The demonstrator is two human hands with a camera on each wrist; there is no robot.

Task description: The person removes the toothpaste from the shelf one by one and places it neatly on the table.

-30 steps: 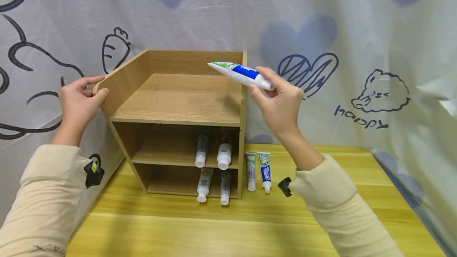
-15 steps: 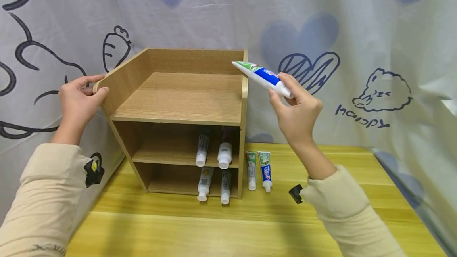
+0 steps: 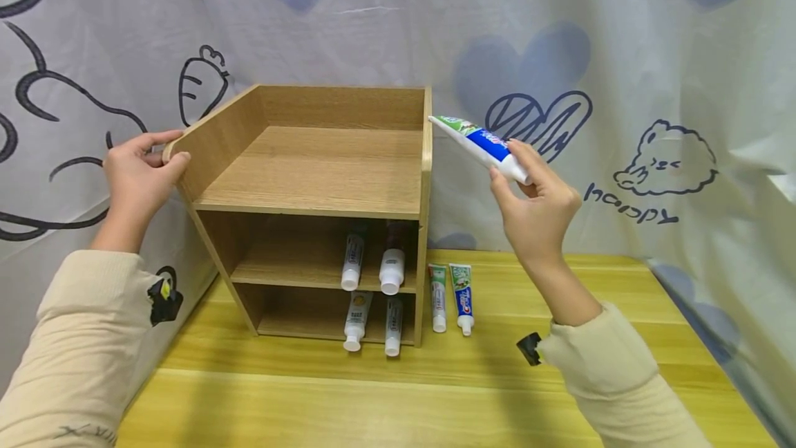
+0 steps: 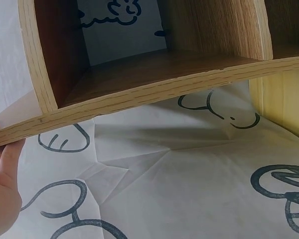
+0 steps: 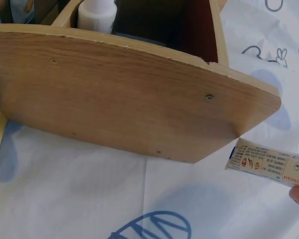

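Note:
My left hand (image 3: pixel 139 175) grips the upper front edge of the left side wall of a wooden shelf unit (image 3: pixel 311 168), thumb inside and fingers outside. To the right of the unit, my right hand (image 3: pixel 537 206) pinches a blue, green and white toothpaste tube (image 3: pixel 481 144) near its cap end, its flat end pointing up and left at the unit's right wall. Its printed back shows in the right wrist view, where the toothpaste tube (image 5: pixel 266 162) is apart from the wall. Two toothpaste tubes stand out from the middle shelf, one slim (image 3: pixel 352 261), one wide-capped (image 3: pixel 392 270).
On the bottom level lie two more tubes, a cream one (image 3: pixel 356 320) and a grey one (image 3: pixel 393 323). Beside the unit on the yellow wooden table (image 3: pixel 323 406) lie a green-and-white tube (image 3: pixel 438 299) and a blue-green tube (image 3: pixel 463 296). A patterned curtain (image 3: pixel 385 33) hangs behind.
My right hand has moved right and somewhat down with the toothpaste tube, from over the top shelf to beyond the right wall. The left hand keeps its grip in the same place.

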